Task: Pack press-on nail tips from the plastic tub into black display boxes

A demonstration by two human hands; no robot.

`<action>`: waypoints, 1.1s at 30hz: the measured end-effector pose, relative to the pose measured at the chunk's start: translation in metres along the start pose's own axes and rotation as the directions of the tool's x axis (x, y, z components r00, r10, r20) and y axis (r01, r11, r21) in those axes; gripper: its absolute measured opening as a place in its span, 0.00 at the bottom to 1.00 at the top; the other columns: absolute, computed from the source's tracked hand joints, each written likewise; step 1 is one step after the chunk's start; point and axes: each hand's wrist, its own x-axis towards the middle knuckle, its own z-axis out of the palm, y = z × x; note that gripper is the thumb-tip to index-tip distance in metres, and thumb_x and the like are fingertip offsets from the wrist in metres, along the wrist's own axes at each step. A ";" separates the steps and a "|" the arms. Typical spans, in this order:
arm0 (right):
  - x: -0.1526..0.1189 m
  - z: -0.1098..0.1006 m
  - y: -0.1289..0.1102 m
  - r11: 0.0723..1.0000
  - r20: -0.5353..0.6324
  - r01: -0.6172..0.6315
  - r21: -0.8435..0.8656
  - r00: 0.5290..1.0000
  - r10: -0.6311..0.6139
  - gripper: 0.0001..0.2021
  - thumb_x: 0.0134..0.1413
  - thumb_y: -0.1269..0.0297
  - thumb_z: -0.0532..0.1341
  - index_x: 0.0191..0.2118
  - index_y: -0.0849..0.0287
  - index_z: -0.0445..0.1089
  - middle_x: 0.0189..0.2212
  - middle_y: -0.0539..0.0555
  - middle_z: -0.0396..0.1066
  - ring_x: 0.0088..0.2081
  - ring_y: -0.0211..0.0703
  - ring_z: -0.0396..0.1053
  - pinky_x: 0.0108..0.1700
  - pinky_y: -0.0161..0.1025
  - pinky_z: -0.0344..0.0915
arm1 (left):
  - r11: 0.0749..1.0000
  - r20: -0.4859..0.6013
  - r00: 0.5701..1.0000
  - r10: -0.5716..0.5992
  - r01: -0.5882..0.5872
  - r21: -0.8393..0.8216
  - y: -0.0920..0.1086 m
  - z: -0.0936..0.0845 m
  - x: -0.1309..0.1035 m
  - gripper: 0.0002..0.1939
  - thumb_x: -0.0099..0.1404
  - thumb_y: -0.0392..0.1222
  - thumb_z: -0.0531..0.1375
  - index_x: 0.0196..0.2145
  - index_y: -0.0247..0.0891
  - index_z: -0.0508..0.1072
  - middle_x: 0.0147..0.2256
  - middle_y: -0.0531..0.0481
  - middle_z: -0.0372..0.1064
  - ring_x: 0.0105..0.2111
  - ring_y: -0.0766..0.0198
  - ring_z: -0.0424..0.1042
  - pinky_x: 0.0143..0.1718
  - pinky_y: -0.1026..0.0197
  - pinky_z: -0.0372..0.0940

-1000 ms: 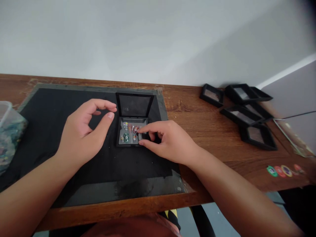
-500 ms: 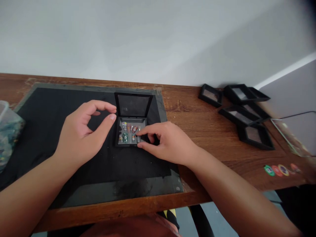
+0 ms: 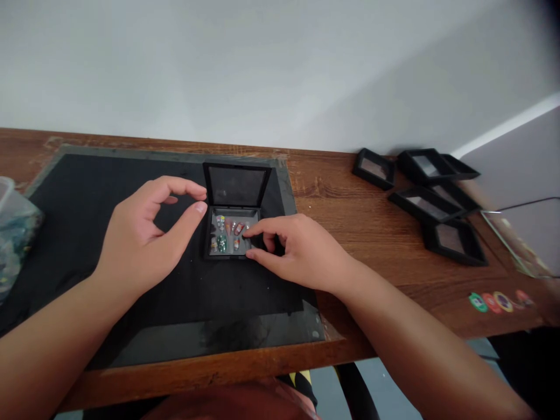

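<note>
A small black case (image 3: 210, 240) stands with its lid (image 3: 236, 185) raised on a black mat (image 3: 175, 303). Several small decorated pieces (image 3: 222, 242), some green and some reddish-brown, lie on the grey inside of the case. My left hand (image 3: 149, 233) hovers left of the lid, thumb and index finger apart, with nothing between them. At the right side of the case is my right hand (image 3: 301, 251). Its thumb and index fingertips are slightly apart over the right edge, and nothing shows between them.
Several black cases (image 3: 455, 242) lie at the back right of the wooden table (image 3: 350, 233). A clear plastic container (image 3: 17, 233) with bluish contents is at the left edge. Colourful round stickers (image 3: 478, 302) sit near the front right. A pale wall rises behind.
My right thumb has shifted very slightly to the right at the case's edge. My left hand and the case look nearly the same.
</note>
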 end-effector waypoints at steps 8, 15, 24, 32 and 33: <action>0.000 0.001 0.001 1.000 -0.004 0.005 -0.001 1.000 -0.005 0.10 0.57 0.65 0.68 0.45 0.52 0.81 0.24 0.45 0.71 0.25 0.33 0.62 0.30 0.36 0.49 | 0.996 -0.010 1.000 0.015 -0.016 -0.089 0.000 0.001 0.001 0.10 0.68 0.42 0.62 0.47 0.44 0.74 0.45 0.54 0.75 0.45 0.60 0.74 0.52 0.52 0.69; 0.000 0.003 0.000 1.000 -0.005 0.006 -0.027 1.000 -0.006 0.10 0.59 0.63 0.67 0.46 0.51 0.80 0.25 0.45 0.72 0.25 0.33 0.62 0.29 0.36 0.49 | 0.991 -0.026 1.000 -0.005 0.002 -0.132 -0.012 0.005 0.004 0.19 0.68 0.45 0.62 0.54 0.40 0.67 0.48 0.48 0.69 0.48 0.59 0.71 0.51 0.52 0.69; 0.001 0.006 0.000 1.000 0.001 0.009 -0.027 1.000 -0.009 0.10 0.59 0.64 0.66 0.46 0.53 0.79 0.25 0.45 0.72 0.25 0.33 0.62 0.30 0.36 0.48 | 0.996 0.094 0.996 0.001 0.007 -0.085 -0.020 0.012 0.002 0.29 0.65 0.47 0.63 0.62 0.47 0.62 0.59 0.47 0.69 0.59 0.52 0.69 0.57 0.48 0.67; 0.001 0.005 -0.001 0.999 0.002 -0.010 -0.031 1.000 0.010 0.09 0.58 0.64 0.66 0.44 0.54 0.78 0.25 0.45 0.72 0.26 0.33 0.63 0.30 0.36 0.49 | 0.998 0.148 0.988 -0.046 0.052 -0.037 -0.027 0.015 0.002 0.34 0.62 0.53 0.66 0.63 0.47 0.61 0.60 0.44 0.68 0.61 0.47 0.67 0.61 0.41 0.64; 0.001 0.005 -0.001 0.999 0.000 -0.010 -0.031 1.000 0.010 0.08 0.58 0.64 0.66 0.44 0.54 0.78 0.25 0.45 0.72 0.26 0.34 0.63 0.30 0.36 0.49 | 0.998 0.163 0.985 -0.052 0.057 -0.028 -0.029 0.016 0.002 0.36 0.62 0.54 0.66 0.63 0.47 0.60 0.61 0.43 0.67 0.61 0.46 0.66 0.62 0.40 0.63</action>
